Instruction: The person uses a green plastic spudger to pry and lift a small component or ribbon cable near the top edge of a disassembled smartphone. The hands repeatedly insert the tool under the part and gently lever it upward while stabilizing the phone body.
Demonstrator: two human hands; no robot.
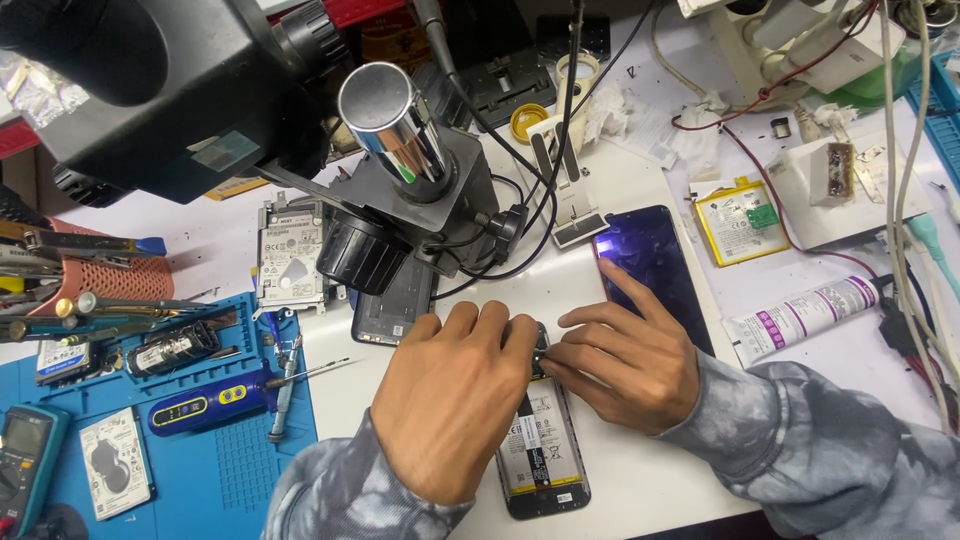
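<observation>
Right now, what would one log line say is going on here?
left hand: on opened phone, top end | right hand: fingertips at same spot | dark phone screen: beside right hand | microscope: above bench

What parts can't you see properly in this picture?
- Head view: the top of the opened phone is hidden under the left hand and right hand.
- Whatever the fingertips pinch is too small to tell.
- The microscope covers the desk behind it.
- The multimeter is cut off by the left edge.
</observation>
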